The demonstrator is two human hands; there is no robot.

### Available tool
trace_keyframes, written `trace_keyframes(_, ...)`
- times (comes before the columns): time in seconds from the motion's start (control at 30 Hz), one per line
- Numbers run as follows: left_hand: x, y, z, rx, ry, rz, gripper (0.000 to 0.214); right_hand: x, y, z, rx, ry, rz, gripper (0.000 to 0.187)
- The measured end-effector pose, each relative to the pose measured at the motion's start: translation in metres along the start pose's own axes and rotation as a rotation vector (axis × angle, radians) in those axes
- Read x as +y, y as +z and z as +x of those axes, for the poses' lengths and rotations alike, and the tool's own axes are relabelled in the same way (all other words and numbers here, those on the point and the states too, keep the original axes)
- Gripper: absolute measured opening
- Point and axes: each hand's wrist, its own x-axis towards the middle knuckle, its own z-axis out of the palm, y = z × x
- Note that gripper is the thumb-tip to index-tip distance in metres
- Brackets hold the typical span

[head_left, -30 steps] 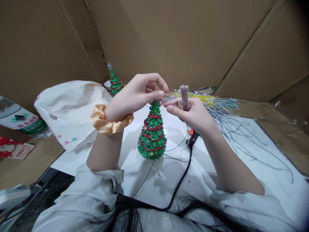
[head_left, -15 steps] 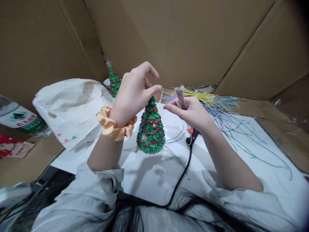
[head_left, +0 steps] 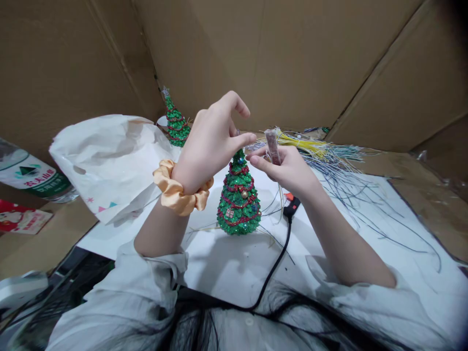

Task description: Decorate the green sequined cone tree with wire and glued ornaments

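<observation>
My left hand (head_left: 214, 141), with an orange scrunchie (head_left: 183, 192) on the wrist, is closed around the top of a small green Christmas tree (head_left: 239, 204). The tree stands upright, wrapped in red garland and dotted with gold balls and a tiny gift box. Its tip is mostly hidden by my fingers. Beside it, my right hand (head_left: 288, 168) is closed on a narrow, translucent pinkish-brown strip (head_left: 272, 146), perhaps a small packet. Thin strands hang below that hand, and its fingertips are near the upper part of the tree.
A second Christmas tree (head_left: 176, 124) stands behind a crumpled white bag (head_left: 113, 156). A water bottle (head_left: 34, 175) and a red card (head_left: 22, 217) lie at left. Bundled thin wires (head_left: 314, 146) spread across the right. A black tool (head_left: 291, 208) trails its cord in front of the tree.
My left hand has moved to the right, carrying the tree along, so it is closer to my right hand. My right hand has barely shifted and keeps the strip.
</observation>
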Motion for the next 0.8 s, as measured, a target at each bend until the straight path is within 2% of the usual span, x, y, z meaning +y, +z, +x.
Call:
trace_keyframes(0.2, 0.01, 0.006, -0.006, 0.104, 0.017, 0.124, 0.028, 0.001, 0.009, 0.0, -0.026, 0.036, 0.014, 0.036)
trace_keyframes(0.43, 0.014, 0.017, -0.01, 0.025, 0.026, 0.156, 0.029, 0.001, 0.015, 0.001, -0.027, 0.001, -0.03, 0.031)
trace_keyframes(0.6, 0.014, 0.015, -0.01, 0.011, 0.058, 0.172, 0.03, 0.006, 0.016, 0.002, -0.045, -0.036, -0.038, 0.032)
trace_keyframes(0.8, 0.01, 0.016, -0.005, 0.014, 0.068, 0.148, 0.029, 0.007, 0.018, 0.002, 0.016, -0.103, -0.079, 0.027)
